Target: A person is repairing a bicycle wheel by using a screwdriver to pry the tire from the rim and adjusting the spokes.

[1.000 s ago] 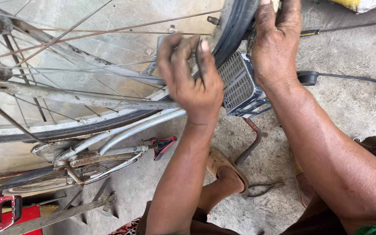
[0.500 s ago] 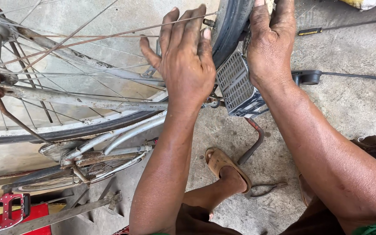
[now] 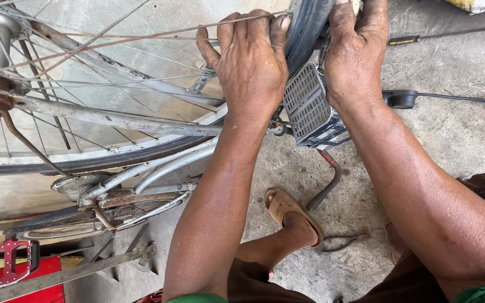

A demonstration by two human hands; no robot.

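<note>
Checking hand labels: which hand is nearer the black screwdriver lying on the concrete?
Right. The right hand grips the tyre just beside the screwdriver; the left hand sits farther away, across the tyre.

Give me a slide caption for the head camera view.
Left hand and right hand grip a bicycle tyre above a grey rear rack.

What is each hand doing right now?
Left hand: fingers curled over the bicycle wheel rim and tyre.
Right hand: closed on the tyre's outer side.

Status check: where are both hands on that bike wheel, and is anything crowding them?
Left hand gripping wheel rim. Right hand clamped over black tyre. Grey pedal sits close beneath both hands.
</note>
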